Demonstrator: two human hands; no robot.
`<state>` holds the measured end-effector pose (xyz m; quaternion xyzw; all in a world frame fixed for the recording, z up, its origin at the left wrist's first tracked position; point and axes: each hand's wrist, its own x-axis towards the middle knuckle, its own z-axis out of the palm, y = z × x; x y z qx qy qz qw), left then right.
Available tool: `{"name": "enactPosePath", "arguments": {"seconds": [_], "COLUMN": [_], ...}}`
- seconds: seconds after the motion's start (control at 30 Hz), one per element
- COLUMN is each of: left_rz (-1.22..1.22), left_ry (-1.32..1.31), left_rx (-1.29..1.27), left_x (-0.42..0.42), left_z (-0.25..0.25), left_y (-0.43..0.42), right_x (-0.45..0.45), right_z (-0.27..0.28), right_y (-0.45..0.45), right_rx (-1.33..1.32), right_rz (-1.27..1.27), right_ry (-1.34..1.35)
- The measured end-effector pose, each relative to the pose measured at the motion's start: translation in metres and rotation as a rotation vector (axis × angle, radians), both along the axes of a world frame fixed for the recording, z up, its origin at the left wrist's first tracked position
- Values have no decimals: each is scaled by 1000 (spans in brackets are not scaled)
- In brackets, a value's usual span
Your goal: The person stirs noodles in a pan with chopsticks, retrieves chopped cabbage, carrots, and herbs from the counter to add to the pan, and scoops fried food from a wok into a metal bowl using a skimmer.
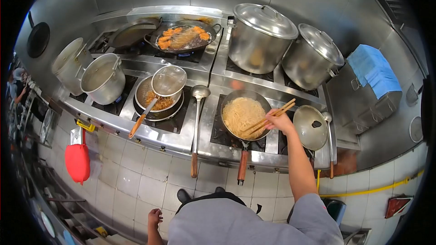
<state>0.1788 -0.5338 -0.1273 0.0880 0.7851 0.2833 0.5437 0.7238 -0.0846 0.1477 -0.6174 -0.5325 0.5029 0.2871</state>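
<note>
My right hand [277, 120] grips a pair of wooden chopsticks [286, 106], their tips down among pale noodles [243, 112]. The noodles fill a dark frying pan [224, 117] on a front burner. Its wooden handle [243, 165] points towards me, with no hand on it. My left hand [155, 218] hangs low beside my body, away from the stove, its fingers curled with nothing visible in them. Left of the pan, a long-handled ladle [198, 109] lies on the stove top. Just right of my right forearm is a domed lid [310, 128] with a black knob.
Orange pieces fry in oil in a wide wok [214, 32] behind. A strainer [169, 80] rests across a pan of browned bits [159, 102]. Two lidded stockpots [259, 41] stand at the back right, open pots [103, 79] at the left. A yellow hose [372, 190] runs low at the right.
</note>
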Motion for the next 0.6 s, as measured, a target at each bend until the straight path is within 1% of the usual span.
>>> {"name": "enactPosePath", "arguments": {"seconds": [0.03,0.07,0.13,0.17,0.2,0.27,0.3,0.33,0.4,0.43,0.5,0.53,0.6], "left_rz": [-12,-26,-16,-5,2,28,39,37,42,58,85,97,107], "left_ry": [12,24,11,0,3,14,16,30,46,39,33,27,18], "left_rx": [-18,-37,-59,-83,-83,-77,-83,-59,-42,-43,-52,-54,-65], "left_x": [2,3,5,6,8,16,21,26,36,43,58,64,74], "left_z": [0,-3,-9,-10,-9,-6,-2,1,9,12,15,17,18], "left_y": [-4,-10,-20,-24,-26,-33,-36,-39,-45,-48,-55,-62,-77], "right_x": [16,15,9,5,-5,-15,-5,13,41,52,60,60,53], "right_z": [-18,-23,-38,-53,-45,-26,-23,-16,-11,-10,2,11,51], "right_y": [12,13,14,15,7,-6,2,9,23,26,22,16,-7], "right_rx": [70,71,417,584,585,253,87,92,190,187,282,271,260], "right_rz": [-92,-91,-88,33,38,212,137,142,21,31,-56,-50,-83], "right_ry": [-74,-76,-302,-481,-476,-43,61,-43,-104,-101,-63,-63,128]}}
